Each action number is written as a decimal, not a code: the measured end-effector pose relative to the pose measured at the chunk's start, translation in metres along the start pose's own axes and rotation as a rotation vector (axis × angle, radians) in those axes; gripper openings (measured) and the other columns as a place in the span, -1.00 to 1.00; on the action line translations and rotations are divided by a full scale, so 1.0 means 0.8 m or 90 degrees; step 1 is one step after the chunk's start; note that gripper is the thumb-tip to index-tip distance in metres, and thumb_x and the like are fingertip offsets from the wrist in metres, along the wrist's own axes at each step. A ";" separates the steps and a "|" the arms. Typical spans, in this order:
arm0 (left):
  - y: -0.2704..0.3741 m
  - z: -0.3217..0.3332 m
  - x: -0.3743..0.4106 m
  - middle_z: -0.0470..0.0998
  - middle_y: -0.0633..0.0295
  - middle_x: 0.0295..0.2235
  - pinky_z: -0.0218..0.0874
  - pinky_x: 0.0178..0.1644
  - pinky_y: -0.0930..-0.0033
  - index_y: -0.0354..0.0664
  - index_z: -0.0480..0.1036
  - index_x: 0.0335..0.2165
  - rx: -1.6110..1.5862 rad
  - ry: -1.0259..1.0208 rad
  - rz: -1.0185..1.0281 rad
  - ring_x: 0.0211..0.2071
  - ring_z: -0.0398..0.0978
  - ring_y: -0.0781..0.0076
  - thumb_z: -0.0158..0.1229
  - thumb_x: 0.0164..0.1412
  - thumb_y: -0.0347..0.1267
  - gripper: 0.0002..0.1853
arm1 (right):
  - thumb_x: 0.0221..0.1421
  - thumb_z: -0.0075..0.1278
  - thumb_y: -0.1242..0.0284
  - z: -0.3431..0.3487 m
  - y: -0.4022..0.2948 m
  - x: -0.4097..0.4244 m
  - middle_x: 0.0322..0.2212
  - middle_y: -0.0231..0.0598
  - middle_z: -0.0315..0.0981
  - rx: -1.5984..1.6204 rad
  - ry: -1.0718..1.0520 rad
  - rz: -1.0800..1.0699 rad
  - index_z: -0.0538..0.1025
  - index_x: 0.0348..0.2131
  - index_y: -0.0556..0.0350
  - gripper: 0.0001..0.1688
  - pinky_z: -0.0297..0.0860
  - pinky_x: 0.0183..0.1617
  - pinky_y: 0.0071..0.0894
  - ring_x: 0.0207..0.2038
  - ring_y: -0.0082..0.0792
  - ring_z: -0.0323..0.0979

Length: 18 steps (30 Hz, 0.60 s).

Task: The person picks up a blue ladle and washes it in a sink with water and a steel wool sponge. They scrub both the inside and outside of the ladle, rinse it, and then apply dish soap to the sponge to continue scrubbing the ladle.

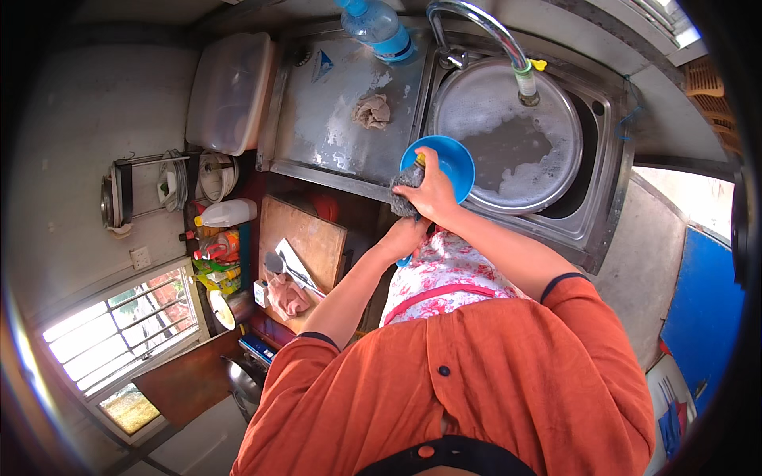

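A blue plastic bowl or dipper (462,169) is tilted over the front edge of the sink. My right hand (436,190) grips a grey scouring sponge (407,189) with a bit of yellow showing, over the bowl's left side. Just below it, my left hand (406,239) is closed around what looks like the blue item's handle, whose end shows beneath the fist; the fingers are mostly hidden. Behind the bowl, a large round metal basin (571,149) of sudsy grey water fills most of the sink, under a curved chrome faucet (481,18).
A crumpled cloth (372,111) and a large water bottle (381,35) stand on the steel drainboard (297,113). A plastic container (229,89) is at its left. Lower left, a wooden board (315,232) holds a knife (296,262) and a pink cloth (287,297); several bottles are beside it.
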State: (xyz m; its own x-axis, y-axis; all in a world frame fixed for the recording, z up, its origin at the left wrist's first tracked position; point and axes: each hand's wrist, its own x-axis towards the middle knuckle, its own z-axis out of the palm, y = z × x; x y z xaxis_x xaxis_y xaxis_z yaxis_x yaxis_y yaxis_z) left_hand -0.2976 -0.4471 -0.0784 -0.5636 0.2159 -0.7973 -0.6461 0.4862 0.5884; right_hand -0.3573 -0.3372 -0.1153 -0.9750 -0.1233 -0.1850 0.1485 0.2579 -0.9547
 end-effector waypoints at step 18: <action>0.060 -0.044 -0.010 0.48 -0.06 -0.58 0.31 -0.51 0.15 -0.38 0.36 -0.26 0.304 0.029 0.020 -0.65 0.47 0.09 -0.06 0.28 -0.14 -0.58 | -0.15 0.07 0.55 -0.076 -0.046 0.062 -0.24 -0.19 0.42 -0.328 -0.033 -0.692 0.32 0.01 -0.22 -0.34 0.35 -0.08 -0.22 -0.18 -0.12 0.42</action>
State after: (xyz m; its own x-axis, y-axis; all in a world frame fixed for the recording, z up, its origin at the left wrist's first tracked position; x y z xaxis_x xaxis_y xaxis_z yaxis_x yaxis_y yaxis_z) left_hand -0.3417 -0.4553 -0.0390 -0.6081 0.2053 -0.7668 -0.3247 0.8171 0.4763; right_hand -0.4216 -0.2945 -0.0749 -0.5405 -0.5487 0.6377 -0.8413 0.3465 -0.4149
